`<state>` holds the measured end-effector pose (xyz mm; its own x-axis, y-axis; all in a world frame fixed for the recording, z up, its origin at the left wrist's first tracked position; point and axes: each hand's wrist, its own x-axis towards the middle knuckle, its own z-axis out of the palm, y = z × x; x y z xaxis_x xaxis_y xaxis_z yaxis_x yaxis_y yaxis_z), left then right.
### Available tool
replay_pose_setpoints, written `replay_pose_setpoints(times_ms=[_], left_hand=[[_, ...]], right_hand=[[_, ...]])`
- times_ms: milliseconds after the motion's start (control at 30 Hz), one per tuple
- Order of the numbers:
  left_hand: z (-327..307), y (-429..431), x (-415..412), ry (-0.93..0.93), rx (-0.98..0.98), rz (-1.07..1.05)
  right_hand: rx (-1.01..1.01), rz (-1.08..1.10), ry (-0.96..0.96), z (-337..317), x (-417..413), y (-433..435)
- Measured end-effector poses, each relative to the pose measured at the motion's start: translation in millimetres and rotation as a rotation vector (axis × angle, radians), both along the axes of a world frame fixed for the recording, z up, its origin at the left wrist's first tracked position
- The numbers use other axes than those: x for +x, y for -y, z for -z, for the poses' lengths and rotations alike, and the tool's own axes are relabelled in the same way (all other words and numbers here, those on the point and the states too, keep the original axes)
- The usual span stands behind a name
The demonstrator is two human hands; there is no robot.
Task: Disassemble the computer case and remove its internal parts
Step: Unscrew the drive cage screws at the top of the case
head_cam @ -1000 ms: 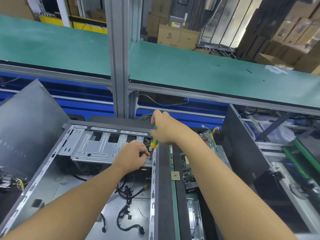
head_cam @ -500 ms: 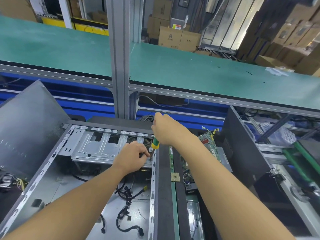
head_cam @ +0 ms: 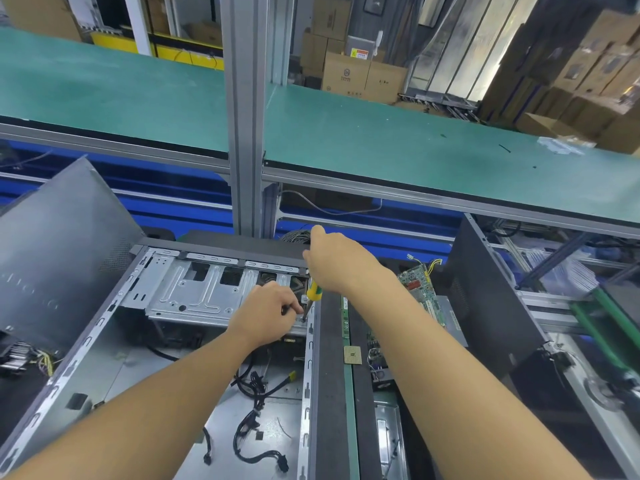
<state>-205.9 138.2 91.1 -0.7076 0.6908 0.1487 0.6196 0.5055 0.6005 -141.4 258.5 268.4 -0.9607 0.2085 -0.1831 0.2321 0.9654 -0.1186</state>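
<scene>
Grey steel computer case [head_cam: 308,393] lies open on its side, drive cage [head_cam: 194,296] at far end. R hand [head_cam: 339,265], fingers curled round yellow-green screwdriver [head_cam: 313,292] handle; tool approx. upright, tip on cage's R edge by case rail. L hand [head_cam: 266,315] fingers [head_cam: 289,299] curled tight right by shaft; can't tell if they pinch it. Black cables [head_cam: 256,386] loose on case floor; circuit board [head_cam: 417,282] just to R.

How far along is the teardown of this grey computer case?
Done: the grey metal computer case lies open, a green circuit board outside it. In hand: the right hand holds a yellow-and-green screwdriver to the silver drive cage, left hand curled by its tip. Left: that cage and loose black cables inside.
</scene>
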Motion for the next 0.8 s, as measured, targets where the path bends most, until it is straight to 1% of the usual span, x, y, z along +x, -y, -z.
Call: replay_pose_setpoints(times_ms=[133,233,367,433,700,800], left_hand=[[-0.3,0.6,0.2,0.0,0.009,-0.005],[-0.8,0.4,0.1,0.0,0.008,-0.003],[-2.1,-0.1,0.9,0.002,0.005,-0.008],[-1.6,0.3,0.9,0.01,0.01,-0.011],[-2.2,-0.5,0.9,0.006,-0.021,0.0],[-1.8,-0.2,0.4,0.0,-0.029,-0.003]], right_hand=[[-0.132,-0.075,0.136,-11.1,-1.4,-2.6],[-0.142,-0.095,0.179,-11.7,-0.1,-2.0],[-0.002,-0.042,0.106,-6.3,1.4,1.7],[0.033,0.003,0.087,-4.6,-0.1,2.1],[0.01,-0.086,-0.041,1.4,-3.0,-1.5],[-0.107,-0.103,-0.002,-1.2,-2.4,-4.9]])
